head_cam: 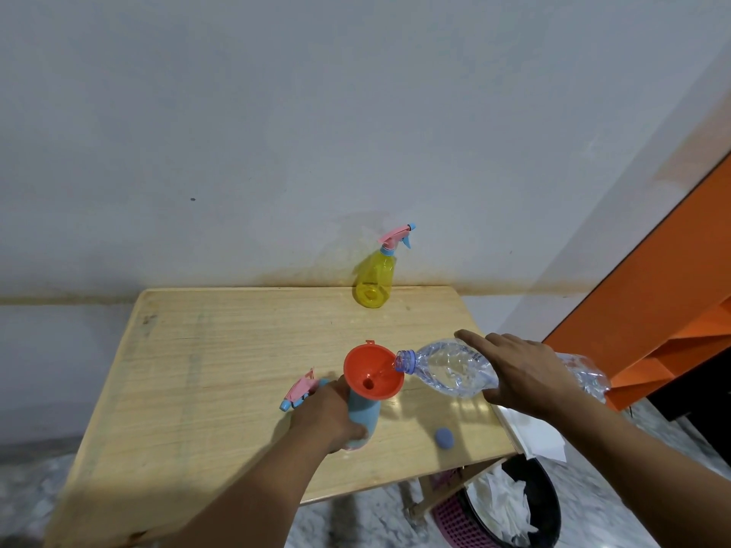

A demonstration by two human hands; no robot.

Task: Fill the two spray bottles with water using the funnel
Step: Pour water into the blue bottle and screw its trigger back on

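A blue spray bottle (366,415) stands open on the wooden table (221,350) with an orange funnel (370,369) in its neck. My left hand (324,417) grips the blue bottle's body. My right hand (522,373) holds a clear plastic water bottle (447,367) tipped sideways, its mouth over the funnel's rim, and water runs into the funnel. The pink and blue spray head (298,391) lies on the table just left of my left hand. A yellow spray bottle (375,280) with its spray head on stands at the table's far edge.
A blue bottle cap (444,437) lies near the table's right front corner. White paper (534,433) hangs off the right edge. Below it stands a black bin (546,504) with crumpled paper, beside a pink basket (451,520). An orange shelf (652,302) is at right. The wall is close behind.
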